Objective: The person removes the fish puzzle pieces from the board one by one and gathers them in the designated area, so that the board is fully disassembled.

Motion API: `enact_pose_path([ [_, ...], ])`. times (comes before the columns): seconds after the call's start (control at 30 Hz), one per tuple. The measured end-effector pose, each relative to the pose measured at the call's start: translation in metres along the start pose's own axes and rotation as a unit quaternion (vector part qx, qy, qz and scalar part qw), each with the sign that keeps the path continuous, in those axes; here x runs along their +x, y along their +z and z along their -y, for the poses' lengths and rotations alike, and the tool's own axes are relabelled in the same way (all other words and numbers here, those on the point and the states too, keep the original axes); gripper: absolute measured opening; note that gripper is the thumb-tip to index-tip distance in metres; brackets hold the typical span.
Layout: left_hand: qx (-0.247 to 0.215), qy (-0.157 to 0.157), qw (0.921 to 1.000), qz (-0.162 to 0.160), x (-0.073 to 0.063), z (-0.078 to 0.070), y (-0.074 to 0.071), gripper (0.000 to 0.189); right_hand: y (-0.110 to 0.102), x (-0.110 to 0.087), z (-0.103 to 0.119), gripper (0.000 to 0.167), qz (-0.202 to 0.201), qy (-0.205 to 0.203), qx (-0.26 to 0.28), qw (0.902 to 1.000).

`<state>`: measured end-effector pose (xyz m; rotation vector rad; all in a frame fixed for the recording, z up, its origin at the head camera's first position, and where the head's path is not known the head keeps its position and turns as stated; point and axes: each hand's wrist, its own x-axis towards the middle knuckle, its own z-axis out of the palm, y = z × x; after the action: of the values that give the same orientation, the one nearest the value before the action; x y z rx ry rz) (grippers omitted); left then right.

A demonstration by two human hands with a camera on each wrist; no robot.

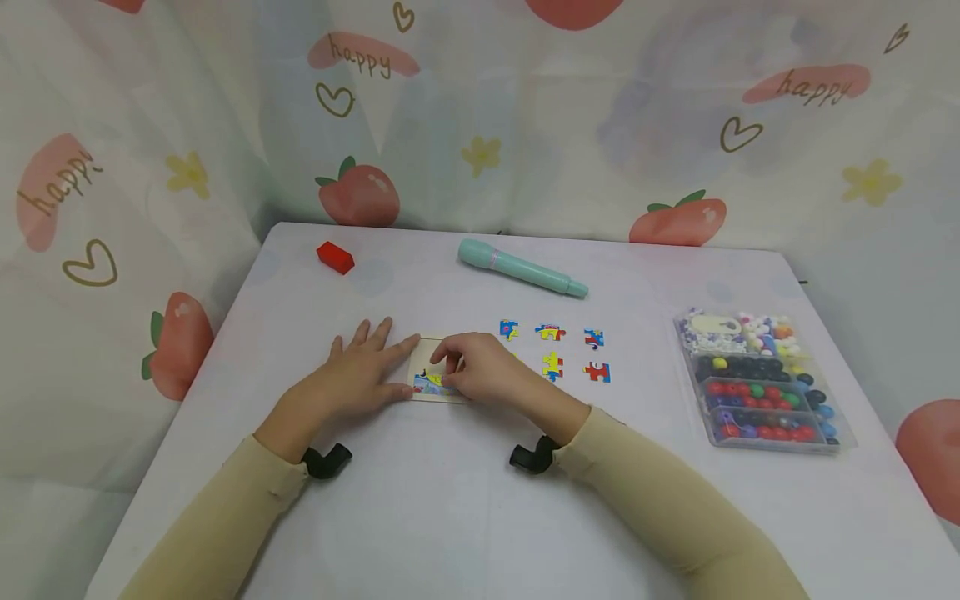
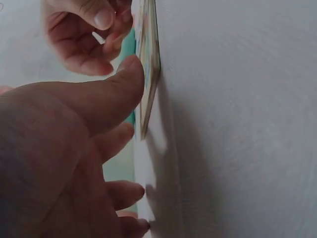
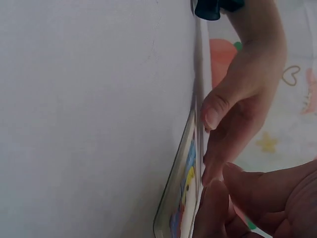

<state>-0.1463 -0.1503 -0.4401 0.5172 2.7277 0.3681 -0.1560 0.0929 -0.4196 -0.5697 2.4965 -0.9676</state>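
Presumably for steadiness, my left hand (image 1: 351,377) splays wide against the puzzle board (image 1: 423,356); whether my right hand (image 1: 486,369), above it, pinches anything I can't tell.

L grip (image 1: 351,379) splayed, R grip (image 1: 483,367) curled

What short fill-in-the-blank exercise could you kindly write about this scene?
1. The small block is coloured ____.
2. The hand with spread fingers is the person's ____ one.
3. Loose puzzle pieces lie between the puzzle board and the box of coloured ____.

Missing words: red; left; beads.
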Motion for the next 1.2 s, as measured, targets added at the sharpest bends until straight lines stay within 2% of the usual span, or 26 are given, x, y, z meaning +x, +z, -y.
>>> enact_pose_path([
  [0.3,0.000,-0.003,1.0000,0.008,0.001,0.001,0.003,0.082,0.022,0.018,0.001,0.029,-0.007,-0.004,0.001,1.0000],
  [0.47,0.009,-0.005,0.9999,0.005,-0.001,-0.004,0.000,0.081,0.026,0.017,0.003,0.026,-0.011,-0.007,-0.022,0.9997],
  [0.7,0.015,-0.013,0.9998,0.005,-0.003,-0.007,-0.002,0.082,0.031,0.015,0.007,0.024,-0.010,0.009,-0.041,0.9991],
  [1.2,0.019,-0.011,0.9997,0.005,-0.005,-0.011,-0.006,0.081,0.031,0.009,0.016,0.027,-0.011,0.044,-0.030,0.9985],
])
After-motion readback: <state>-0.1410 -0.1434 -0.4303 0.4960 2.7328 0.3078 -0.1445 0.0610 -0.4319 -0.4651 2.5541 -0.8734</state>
